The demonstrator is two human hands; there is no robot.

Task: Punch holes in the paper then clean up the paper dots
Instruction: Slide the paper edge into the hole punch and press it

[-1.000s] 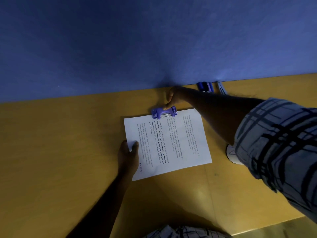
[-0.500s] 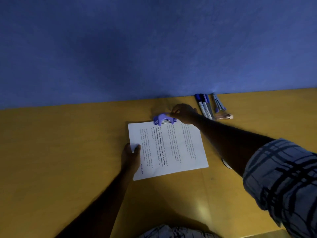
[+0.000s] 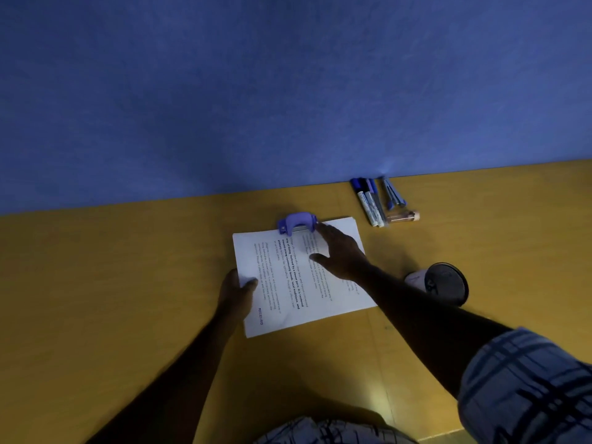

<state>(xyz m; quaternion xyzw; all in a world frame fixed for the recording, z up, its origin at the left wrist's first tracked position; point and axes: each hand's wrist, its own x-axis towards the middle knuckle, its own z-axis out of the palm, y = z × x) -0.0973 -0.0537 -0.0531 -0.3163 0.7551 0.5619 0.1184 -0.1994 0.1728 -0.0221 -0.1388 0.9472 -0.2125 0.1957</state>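
Yellow tabletop (image 3: 112, 283): left hand (image 3: 235, 291) is gripping the paper (image 3: 320, 302) by its left edge; right hand (image 3: 339, 251), fingers straight, is hovering beside the hole punch (image 3: 296, 222). Punching step likely underway; next, pressing its lever.

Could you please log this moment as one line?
left hand: holds paper edge | right hand: open over paper, beside hole punch

Office-like desk setting, yellow wooden desk (image 3: 128, 299) against a blue felt partition (image 3: 256, 91), marker pens (image 3: 371, 203) lying at the partition's foot, printed paper (image 3: 288, 283) nearby
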